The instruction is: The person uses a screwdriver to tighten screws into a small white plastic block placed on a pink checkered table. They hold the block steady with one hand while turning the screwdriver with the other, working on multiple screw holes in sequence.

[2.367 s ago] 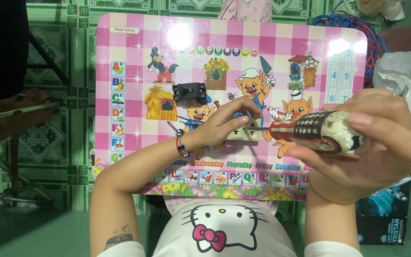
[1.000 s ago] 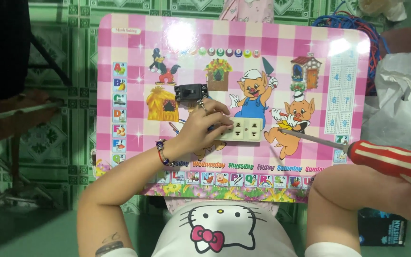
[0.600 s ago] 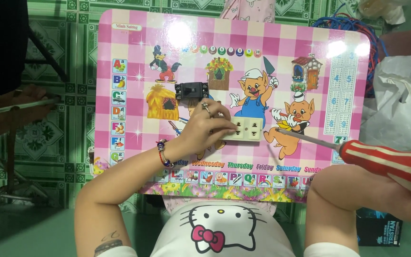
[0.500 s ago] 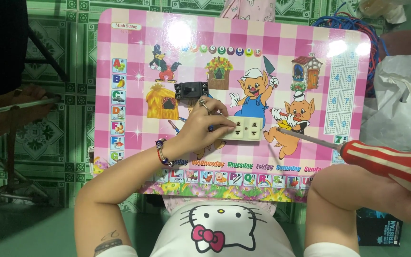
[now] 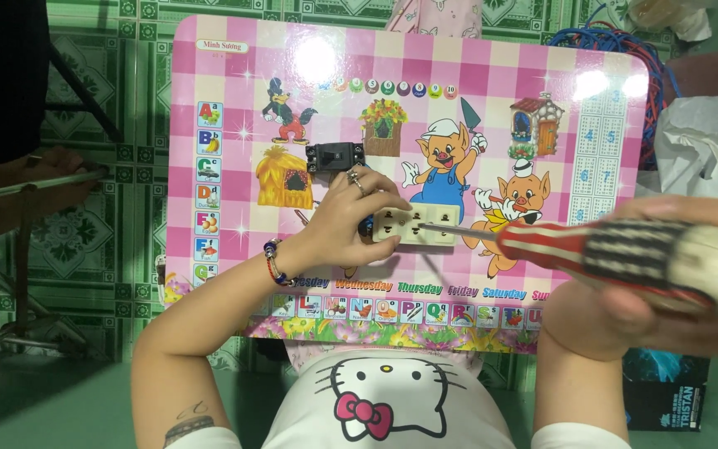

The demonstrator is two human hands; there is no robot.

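Observation:
A cream socket block (image 5: 417,226) lies in the middle of a small pink cartoon-printed table (image 5: 234,83). My left hand (image 5: 344,224) rests on the block's left end and holds it down. My right hand (image 5: 666,287) is raised close to the camera and grips a screwdriver (image 5: 617,256) with a red and black handle. Its metal tip touches the socket block's face near the middle. A black switch part (image 5: 335,156) sits on the table just above my left hand.
A coil of blue and red wire (image 5: 617,41) lies at the table's far right corner. A white plastic bag (image 5: 708,150) sits to the right. A dark box (image 5: 666,391) stands on the floor at lower right. A metal frame (image 5: 18,208) is at left.
My right hand has come up and inward with the screwdriver, bringing its tip onto the socket block. My left hand has stayed on the block.

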